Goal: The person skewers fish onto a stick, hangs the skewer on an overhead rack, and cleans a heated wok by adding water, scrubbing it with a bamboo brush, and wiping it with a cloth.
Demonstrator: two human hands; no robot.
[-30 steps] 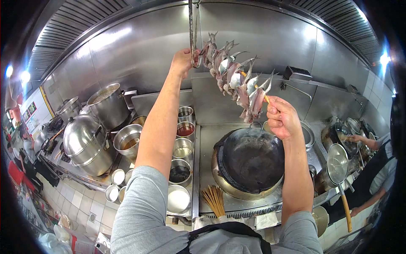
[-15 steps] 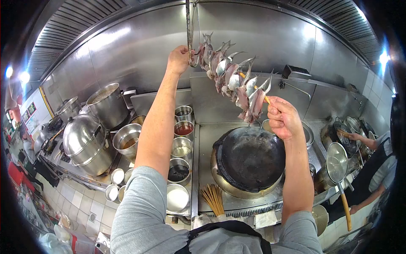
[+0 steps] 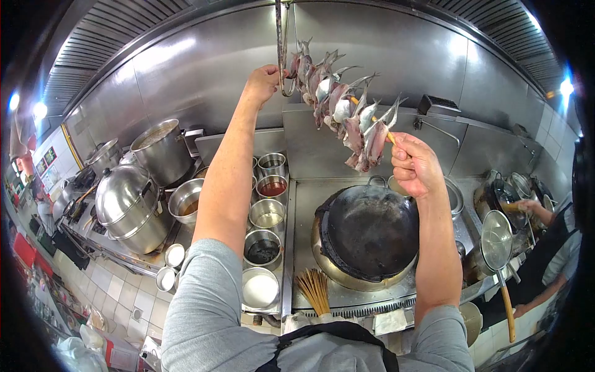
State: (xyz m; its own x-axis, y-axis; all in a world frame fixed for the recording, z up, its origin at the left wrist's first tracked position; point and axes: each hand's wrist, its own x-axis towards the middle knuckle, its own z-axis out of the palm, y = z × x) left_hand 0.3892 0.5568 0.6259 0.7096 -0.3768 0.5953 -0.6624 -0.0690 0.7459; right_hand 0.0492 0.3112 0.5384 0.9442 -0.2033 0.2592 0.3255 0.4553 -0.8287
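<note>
Slanting between left hand point(image 3: 263, 83) and right hand point(image 3: 414, 164) are skewered fish point(image 3: 342, 110).

shirt point(image 3: 341, 356): grey | sleeves point(image 3: 207, 282): short, grey, creased | band point(image 3: 338, 329): black, curved, over chest

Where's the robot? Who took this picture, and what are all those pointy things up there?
There's no robot! Those are a person's two bare hands. The camera sits on their head, looking forward and down, so you see what's before them.

The pointy things are fish threaded on a stick. The right hand holds its near end. The left hand is up by a metal hook; its grip is hard to see.

Below, a black wok sits over the stove, with a brush nearby and tubs to the left.
</note>
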